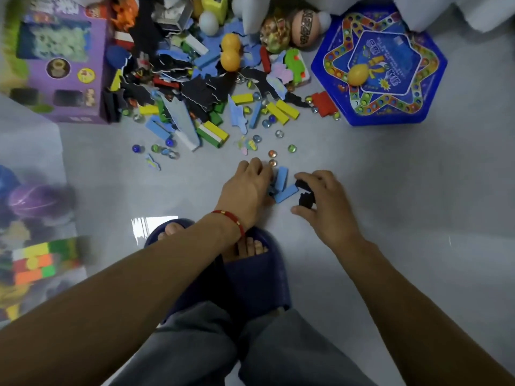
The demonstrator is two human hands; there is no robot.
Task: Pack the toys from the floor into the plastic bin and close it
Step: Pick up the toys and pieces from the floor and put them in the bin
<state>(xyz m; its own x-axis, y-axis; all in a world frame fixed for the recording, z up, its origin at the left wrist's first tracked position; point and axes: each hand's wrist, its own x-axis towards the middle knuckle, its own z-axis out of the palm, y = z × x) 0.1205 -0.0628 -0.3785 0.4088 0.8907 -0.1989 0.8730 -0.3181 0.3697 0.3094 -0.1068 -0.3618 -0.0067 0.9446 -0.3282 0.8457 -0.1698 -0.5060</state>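
A heap of toys (195,87) covers the floor ahead: wooden blocks, foam puzzle pieces, glass marbles, orange balls. Nearer to me lie a few blue blocks (281,182). My left hand (248,188), with a red bracelet at the wrist, rests on the left end of these blocks, fingers curled over them. My right hand (320,201) is just to their right, fingers closed around black foam pieces (305,197). The translucent plastic bin (33,218) stands at the left edge, with a purple ball and a colour cube showing through its wall.
A purple toy box (67,68) sits at the back left. A blue hexagonal board game (384,65) with a yellow egg on it lies at the back right. My feet in dark slippers (250,268) stand just below the hands. Loose marbles (278,146) dot the grey floor.
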